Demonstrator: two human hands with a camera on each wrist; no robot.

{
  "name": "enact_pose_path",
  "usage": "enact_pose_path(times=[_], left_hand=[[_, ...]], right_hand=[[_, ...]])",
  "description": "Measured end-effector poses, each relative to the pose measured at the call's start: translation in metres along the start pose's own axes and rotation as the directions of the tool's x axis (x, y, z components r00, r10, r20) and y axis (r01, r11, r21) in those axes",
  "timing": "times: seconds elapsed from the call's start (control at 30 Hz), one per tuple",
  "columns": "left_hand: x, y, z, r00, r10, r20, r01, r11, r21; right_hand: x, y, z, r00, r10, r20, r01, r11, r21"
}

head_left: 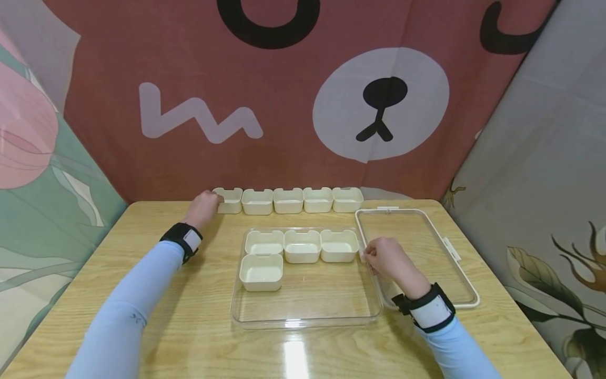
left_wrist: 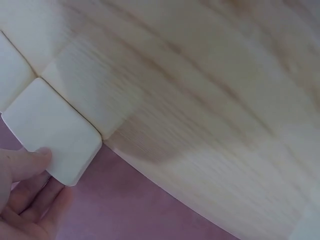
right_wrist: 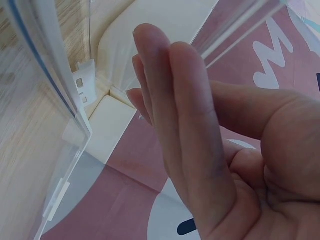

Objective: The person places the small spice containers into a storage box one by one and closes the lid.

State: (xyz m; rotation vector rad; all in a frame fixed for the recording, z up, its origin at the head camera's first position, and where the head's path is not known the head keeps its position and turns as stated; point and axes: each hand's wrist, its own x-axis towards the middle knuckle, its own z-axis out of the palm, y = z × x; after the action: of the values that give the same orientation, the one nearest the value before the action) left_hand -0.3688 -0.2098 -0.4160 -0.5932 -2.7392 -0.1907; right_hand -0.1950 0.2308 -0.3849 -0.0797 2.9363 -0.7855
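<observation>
At the back of the table, my left hand (head_left: 204,206) grips the leftmost cream container (head_left: 231,202) of a row of several. In the left wrist view, the thumb lies on the face of this container (left_wrist: 60,130) and the other fingers are tucked beyond it. My right hand (head_left: 389,258) pinches the right rim of a clear tray (head_left: 326,295). In the right wrist view, its fingers (right_wrist: 195,115) are fairly straight, with the thumb partly hidden behind them. Inside the tray, three cream containers (head_left: 303,247) line the far side and another (head_left: 261,272) stands at the left in front.
A clear lid (head_left: 421,247) with a white frame and clips lies right of the tray, close beside the right hand. The remaining back-row containers (head_left: 288,201) stand side by side along the wooden table's (head_left: 189,316) far edge. A patterned cloth (head_left: 284,158) hangs behind.
</observation>
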Motion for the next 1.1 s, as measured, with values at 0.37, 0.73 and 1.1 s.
enact_pose_path(times=[0.37, 0.73, 1.1], left_hand=[[0.000, -0.003, -0.001, 1.000, 0.030, 0.006, -0.030, 0.999, -0.013], [-0.006, -0.006, -0.005, 0.996, 0.065, -0.064, -0.066, 0.998, -0.005], [-0.014, -0.001, -0.019, 0.988, 0.103, -0.111, -0.099, 0.994, 0.043]], right_hand=[[0.001, 0.000, 0.000, 1.000, -0.019, -0.006, 0.019, 1.000, -0.009], [0.001, -0.001, -0.001, 1.000, -0.026, -0.008, 0.026, 1.000, -0.009], [0.001, 0.000, 0.000, 1.000, -0.011, 0.001, 0.011, 1.000, -0.007]])
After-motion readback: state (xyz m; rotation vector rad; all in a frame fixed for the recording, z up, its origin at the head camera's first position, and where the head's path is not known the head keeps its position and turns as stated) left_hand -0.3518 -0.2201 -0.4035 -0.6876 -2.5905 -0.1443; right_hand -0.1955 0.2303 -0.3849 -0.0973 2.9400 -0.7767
